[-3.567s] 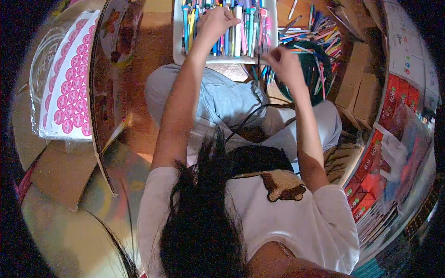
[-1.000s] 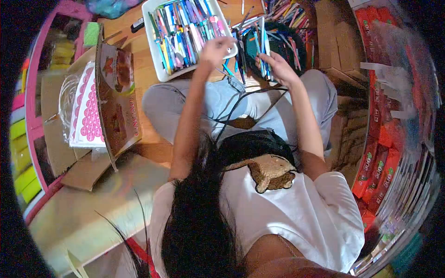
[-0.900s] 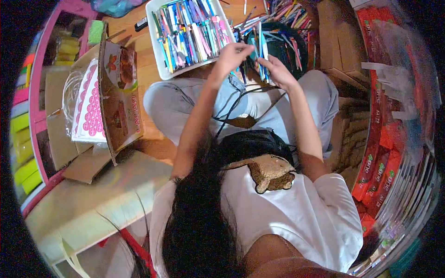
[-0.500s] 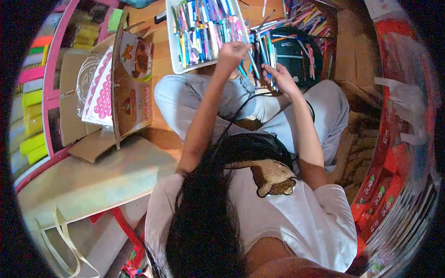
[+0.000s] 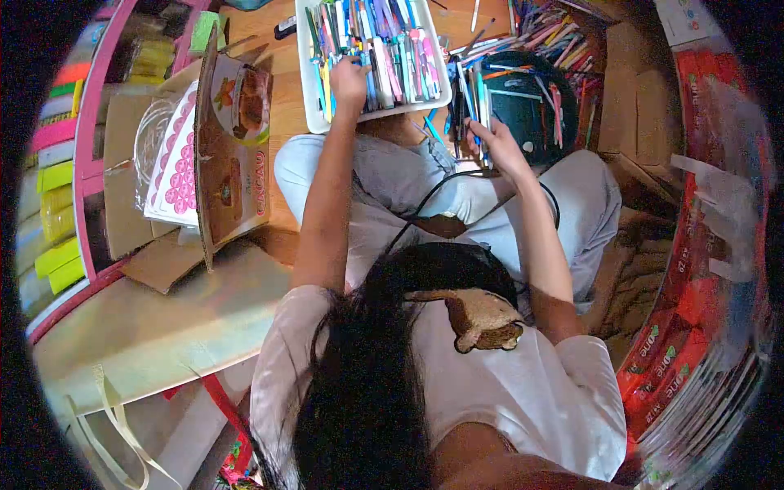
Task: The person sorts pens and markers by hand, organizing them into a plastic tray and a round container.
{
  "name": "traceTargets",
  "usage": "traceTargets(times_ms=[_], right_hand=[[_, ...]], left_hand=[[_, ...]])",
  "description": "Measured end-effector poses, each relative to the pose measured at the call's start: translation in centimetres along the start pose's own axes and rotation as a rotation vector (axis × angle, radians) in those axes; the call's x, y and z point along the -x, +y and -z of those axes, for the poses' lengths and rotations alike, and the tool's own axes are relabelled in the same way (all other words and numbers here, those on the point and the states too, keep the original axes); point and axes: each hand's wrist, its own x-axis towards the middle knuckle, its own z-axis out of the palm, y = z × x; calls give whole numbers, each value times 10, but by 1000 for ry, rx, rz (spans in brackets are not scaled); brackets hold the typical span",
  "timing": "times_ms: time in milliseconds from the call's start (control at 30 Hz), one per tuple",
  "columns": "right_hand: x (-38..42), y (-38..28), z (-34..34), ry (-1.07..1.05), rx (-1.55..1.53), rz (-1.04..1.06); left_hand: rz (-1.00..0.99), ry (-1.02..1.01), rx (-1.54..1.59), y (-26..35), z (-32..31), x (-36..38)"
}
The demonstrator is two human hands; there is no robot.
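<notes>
A white tray (image 5: 309, 104) full of rows of colourful pens (image 5: 400, 65) lies on the wooden floor in front of my crossed legs. My left hand (image 5: 349, 83) reaches into the tray's left part, its fingers closed at a pen among the others; the fingertips are partly hidden. To the right of the tray, my right hand (image 5: 496, 145) grips a loose bunch of pens (image 5: 476, 102), held upright with blue, white and dark barrels. A couple of blue pens (image 5: 431, 129) lie between the tray and that bunch.
A dark green round item (image 5: 527, 106) with pens on it sits beyond my right hand. A heap of pens and pencils (image 5: 563, 45) spreads behind it. An open cardboard box (image 5: 237, 155) stands at left, red paper packs (image 5: 661, 351) at right.
My left hand has moved left from beside the bunch into the tray of pens. My right hand stays nearly in place with the bunch. The view has shifted slightly.
</notes>
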Motion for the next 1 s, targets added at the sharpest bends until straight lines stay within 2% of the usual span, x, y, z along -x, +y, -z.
traceTargets(times_ms=[167,233,300,500,600,667,700,733,867,1000], right_hand=[[4,-4,-6,-62,-88,-46],[6,-3,-11,-101,-114,-33],[7,-3,-14,-122,-99,-22],[2,9,-15,-158,-40,39],[-1,10,-15,-140,-8,53],[-2,8,-14,-110,3,6],[-3,10,-12,-111,-6,4],[-4,12,-10,-113,-15,3],[-3,7,-12,-81,-39,-26],[-5,13,-9,-77,-28,-9]], left_hand=[[-86,163,66,19,5,14],[-5,-203,608,71,25,48],[-171,-262,507,85,17,71],[-3,-498,802,93,0,87],[-959,75,71,50,-12,54],[-89,-295,730,60,27,53],[144,-266,668,64,36,45],[132,-192,642,51,33,31],[141,-162,182,21,24,11],[48,-101,115,18,12,13]])
